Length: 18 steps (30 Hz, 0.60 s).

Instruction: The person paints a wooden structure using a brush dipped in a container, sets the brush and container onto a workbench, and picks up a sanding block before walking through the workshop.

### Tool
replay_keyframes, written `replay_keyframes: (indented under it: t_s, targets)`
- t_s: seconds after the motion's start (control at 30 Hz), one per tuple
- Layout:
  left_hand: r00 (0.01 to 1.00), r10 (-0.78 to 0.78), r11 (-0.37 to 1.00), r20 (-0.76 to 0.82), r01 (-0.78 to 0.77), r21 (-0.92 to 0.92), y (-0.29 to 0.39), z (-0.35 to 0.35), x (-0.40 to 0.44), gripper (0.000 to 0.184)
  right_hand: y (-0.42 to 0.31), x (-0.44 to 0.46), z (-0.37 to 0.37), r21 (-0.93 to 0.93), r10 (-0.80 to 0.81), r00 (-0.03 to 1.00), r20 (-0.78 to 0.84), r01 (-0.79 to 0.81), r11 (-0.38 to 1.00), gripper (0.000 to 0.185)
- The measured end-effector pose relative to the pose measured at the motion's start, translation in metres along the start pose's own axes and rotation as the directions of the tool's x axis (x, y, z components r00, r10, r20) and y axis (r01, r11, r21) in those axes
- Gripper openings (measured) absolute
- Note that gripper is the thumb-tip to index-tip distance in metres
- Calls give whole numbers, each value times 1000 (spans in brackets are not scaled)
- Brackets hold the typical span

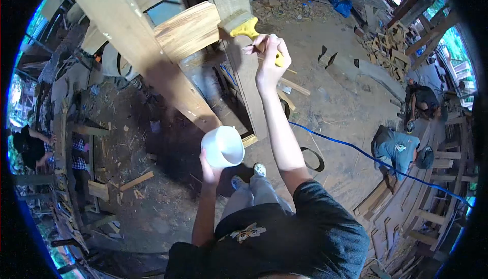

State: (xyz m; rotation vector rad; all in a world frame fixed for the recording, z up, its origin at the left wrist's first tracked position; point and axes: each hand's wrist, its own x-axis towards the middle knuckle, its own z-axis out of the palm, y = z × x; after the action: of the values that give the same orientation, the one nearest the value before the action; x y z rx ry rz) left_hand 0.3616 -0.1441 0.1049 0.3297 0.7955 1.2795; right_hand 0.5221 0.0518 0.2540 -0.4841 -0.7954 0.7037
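**Yellow brush (245, 26) at upright board (247, 83), white container (222, 147) below**

The right grip (269, 54) is closed around the yellow brush's handle, its bristles by the upright board, beside a short grained plank (188, 31). The left grip (209, 166) holds the white container. A blue cord (351, 146) crosses the floor (335, 101).

The person wears a black T-shirt (284, 228) with loose short sleeves, the right sleeve (330, 223) creased and showing a dark blue-grey sheen in the light, and a small pale print (247, 233) with white, tan and dark parts across the front. Below the hem are light grey trousers (260, 192) with soft folds, and light-coloured shoes (260, 169) with a mottled, darker pattern on top. The forearms, left hand (210, 170) and right hand (273, 58) are bare.
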Motion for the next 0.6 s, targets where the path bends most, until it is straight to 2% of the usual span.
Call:
replay_keyframes:
  t_s: [0.07,0.1,0.13,0.17,0.2,0.23,0.27,0.3,0.37,0.4,0.43,0.47,0.5,0.53,0.57,0.6]
  targets:
    - [1000,3,999,10,-3,-52,5,7,-3,62,13,-15,-21,-210,-41,990,-137,12,978,28]
    - [1000,0,996,23,2,-93,8,10,-4,63,24,-29,-38,-98,12,981,-193,-31,995,29]
    - [1000,14,995,24,-11,-95,11,14,-6,63,31,-49,-58,-203,111,955,-275,-171,964,30]
    - [999,31,995,23,-29,-91,13,19,-8,61,53,-73,-94,-123,165,928,-335,-217,968,31]
    - [999,47,995,21,-45,-85,16,21,-10,59,70,-97,-133,-249,192,940,-282,-265,931,30]
    - [998,61,995,25,-59,-85,18,22,-10,59,97,-123,-177,-442,264,928,-264,-360,822,30]
    - [978,157,982,138,-169,79,20,21,-12,60,93,-131,-182,-618,332,904,-268,-426,661,30]
    - [938,227,930,263,-289,229,21,21,-16,60,96,-134,-184,-615,331,905,-267,-424,664,30]
    - [931,266,914,250,-326,241,25,28,-21,60,99,-124,-163,-475,354,905,-235,-425,771,29]
    - [933,284,906,221,-337,257,25,30,-26,59,85,-102,-132,-492,284,954,-101,-296,819,28]
    - [996,32,997,-83,-37,-63,19,17,-25,60,89,-81,-113,-623,233,969,-88,-236,746,26]
    - [996,25,998,-89,-31,-60,16,10,-27,60,57,-54,-73,-605,335,935,-114,-333,724,27]
    - [995,22,996,-97,-31,-87,14,6,-27,61,34,-30,-41,-517,335,939,-80,-327,791,28]
    - [995,24,993,-102,-35,-116,14,5,-26,62,13,-11,-15,-470,270,963,-10,-243,849,29]
    - [988,117,991,-96,-111,73,17,16,-27,64,-11,4,11,-322,217,975,39,-193,927,28]
    - [988,121,991,-99,-115,66,17,17,-26,64,-24,15,29,-166,160,984,82,-145,975,27]
